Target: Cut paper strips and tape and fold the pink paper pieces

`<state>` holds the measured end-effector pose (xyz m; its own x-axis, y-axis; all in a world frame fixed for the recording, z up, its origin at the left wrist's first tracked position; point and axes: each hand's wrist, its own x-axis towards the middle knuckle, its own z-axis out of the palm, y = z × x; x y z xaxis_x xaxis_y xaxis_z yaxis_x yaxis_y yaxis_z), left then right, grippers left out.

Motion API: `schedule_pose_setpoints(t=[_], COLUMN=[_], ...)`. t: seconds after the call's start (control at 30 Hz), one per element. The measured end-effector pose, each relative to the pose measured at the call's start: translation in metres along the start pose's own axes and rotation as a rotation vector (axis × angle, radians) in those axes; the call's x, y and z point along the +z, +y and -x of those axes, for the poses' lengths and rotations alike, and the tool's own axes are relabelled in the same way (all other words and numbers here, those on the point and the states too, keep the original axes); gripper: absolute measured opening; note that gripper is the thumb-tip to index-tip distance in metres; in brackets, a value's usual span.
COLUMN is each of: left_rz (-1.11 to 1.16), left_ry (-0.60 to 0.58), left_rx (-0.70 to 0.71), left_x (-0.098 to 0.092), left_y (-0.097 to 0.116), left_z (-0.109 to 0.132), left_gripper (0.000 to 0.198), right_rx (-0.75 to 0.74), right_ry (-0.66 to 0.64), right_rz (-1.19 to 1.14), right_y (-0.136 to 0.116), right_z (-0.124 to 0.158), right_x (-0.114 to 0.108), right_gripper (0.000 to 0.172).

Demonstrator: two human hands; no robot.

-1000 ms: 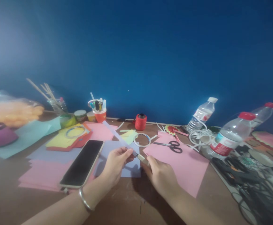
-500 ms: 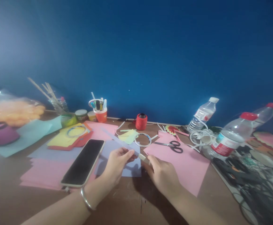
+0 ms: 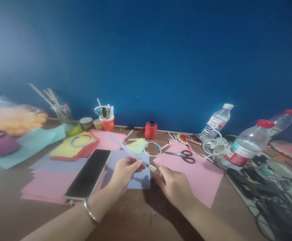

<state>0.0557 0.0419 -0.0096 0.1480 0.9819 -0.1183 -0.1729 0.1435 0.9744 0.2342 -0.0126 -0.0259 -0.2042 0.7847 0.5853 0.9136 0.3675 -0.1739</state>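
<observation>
While both hands meet low in the middle of the view, a long, narrow lavender paper strip (image 3: 125,149) is held between them, just above a brown table (image 3: 136,217). Its long axis runs on a slant, from the hands up and away to the far left, where its free end hangs over pink paper. The left hand (image 3: 122,175), with a metal bangle (image 3: 90,211) on the wrist, pinches the strip between thumb and forefinger close to its near end. The right hand (image 3: 173,185) is closed on a small cream stub (image 3: 154,169) at that very end, touching the strip. Whether the stub is a tool or the strip's rolled tip is too blurred to tell. Almost the whole strip lies on the left hand's side of the two grips, and the hands are nearly touching.

Under the hands lies a lavender sheet (image 3: 138,180), with a large pink sheet (image 3: 198,180) to the right. A dark phone (image 3: 89,173) rests face up just left of the left hand. Further back are black-handled scissors (image 3: 183,155), a ring of tape (image 3: 152,149), a red thread spool (image 3: 150,130) and an orange cup of pens (image 3: 107,122). Two plastic water bottles, one with a red cap (image 3: 246,144) and one with a white cap (image 3: 216,122), lean at the right. A deep blue wall (image 3: 161,60) fills the background.
</observation>
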Motion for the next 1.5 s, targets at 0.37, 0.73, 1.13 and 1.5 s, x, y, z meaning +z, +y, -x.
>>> schedule_pose_setpoints(t=[0.37, 0.73, 1.13, 1.5], left_rz=[-0.011, -0.029, 0.081, 0.075], left_ry=[-0.020, -0.064, -0.098, -0.006], left_rx=[-0.009, -0.022, 0.018, 0.004], left_x=[0.002, 0.003, 0.002, 0.003], left_y=[0.002, -0.003, 0.001, 0.005], left_z=[0.003, 0.006, 0.007, 0.004], left_gripper=[0.021, 0.020, 0.018, 0.023], right_rx=[-0.009, -0.001, -0.002, -0.023], right_ry=[-0.011, -0.015, 0.005, -0.014], right_rz=[-0.002, -0.022, -0.015, 0.015], right_y=[-0.002, -0.002, -0.002, -0.004], right_z=[0.001, 0.000, -0.001, 0.000], right_x=[0.001, 0.001, 0.001, 0.000], right_gripper=[0.015, 0.014, 0.016, 0.018])
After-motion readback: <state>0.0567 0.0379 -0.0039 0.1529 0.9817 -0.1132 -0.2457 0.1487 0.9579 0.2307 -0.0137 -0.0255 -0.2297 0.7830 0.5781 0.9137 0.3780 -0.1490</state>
